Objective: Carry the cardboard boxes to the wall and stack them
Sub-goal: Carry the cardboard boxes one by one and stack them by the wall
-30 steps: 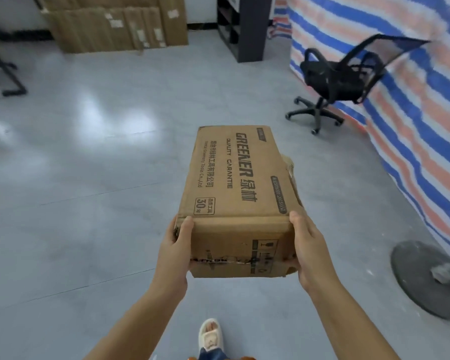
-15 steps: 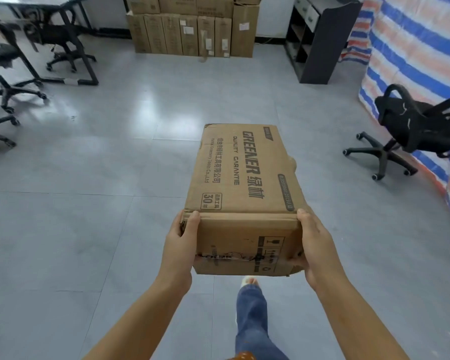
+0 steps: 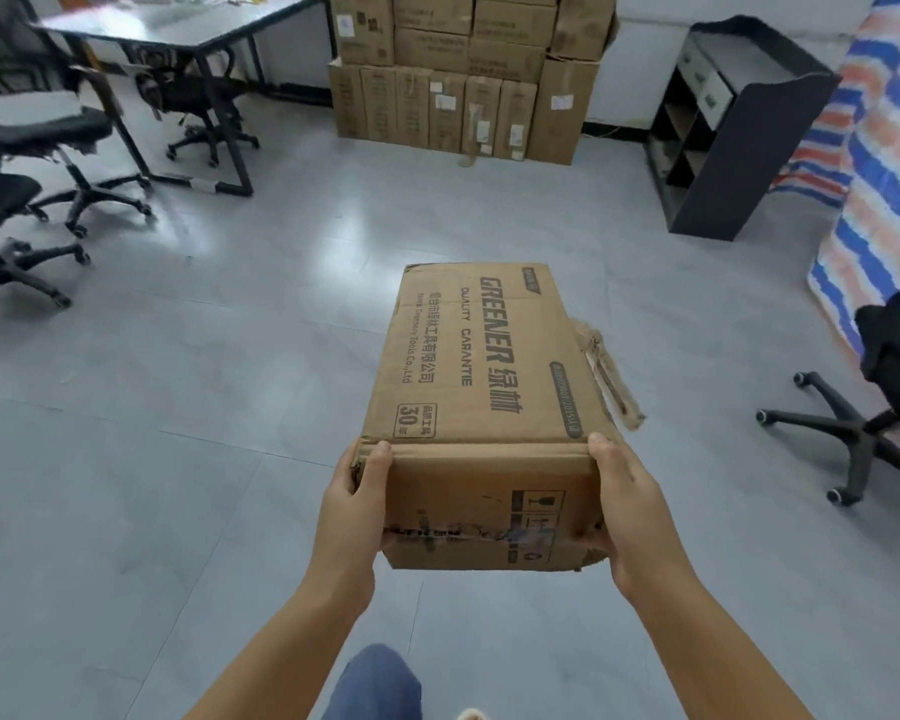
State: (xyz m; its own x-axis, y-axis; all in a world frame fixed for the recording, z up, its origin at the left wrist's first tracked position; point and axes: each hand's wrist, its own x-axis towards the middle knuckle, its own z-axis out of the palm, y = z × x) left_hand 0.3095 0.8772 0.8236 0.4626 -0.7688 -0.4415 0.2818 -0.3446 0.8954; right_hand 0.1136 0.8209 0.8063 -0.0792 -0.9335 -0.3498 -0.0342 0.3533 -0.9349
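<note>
Left hand (image 3: 357,504) and right hand (image 3: 630,511) clamp the near end of a Greener cardboard box (image 3: 481,387), held mid-floor. Box stack (image 3: 463,70) at the wall lies well ahead: carry and stacking remain.

Both arms extend forward, forearms bare and converging slightly toward the hands. The left hand (image 3: 352,504) grips the box (image 3: 481,376) at its near left corner, thumb laid upward along the near face to the top edge, fingers hidden round the side. The right hand (image 3: 627,504) grips the near right corner, thumb on the top edge, fingers wrapped under the bottom. One knee in blue fabric shows between the forearms.
</note>
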